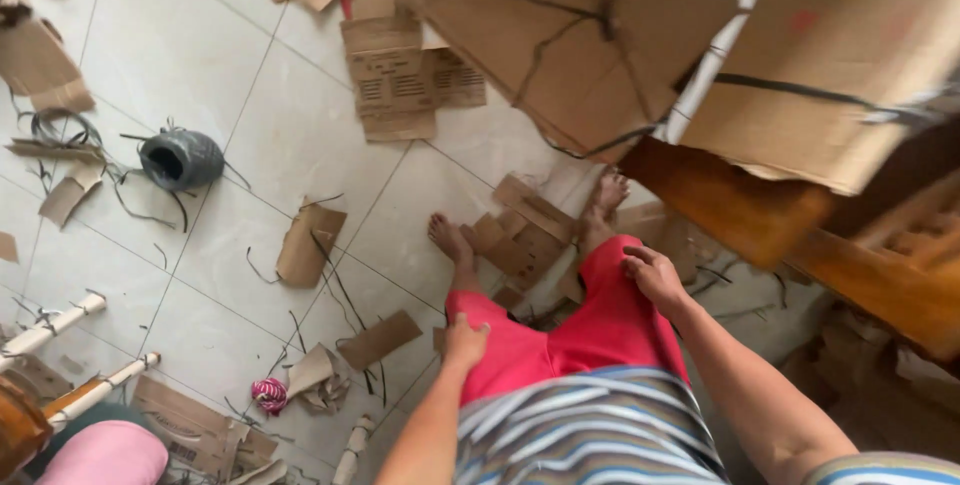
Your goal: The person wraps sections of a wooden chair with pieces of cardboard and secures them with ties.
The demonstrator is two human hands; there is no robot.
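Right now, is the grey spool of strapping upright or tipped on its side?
Tipped on its side: the grey spool lies on the tiled floor with its dark hollow core facing sideways toward the camera.

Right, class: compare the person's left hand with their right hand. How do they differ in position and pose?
The left hand rests on the left thigh of the red shorts, fingers loosely curled; the right hand sits farther forward near the right knee, fingers spread. The left hand looks more closed, the right flatter. Both are bare, hold nothing and touch the shorts.
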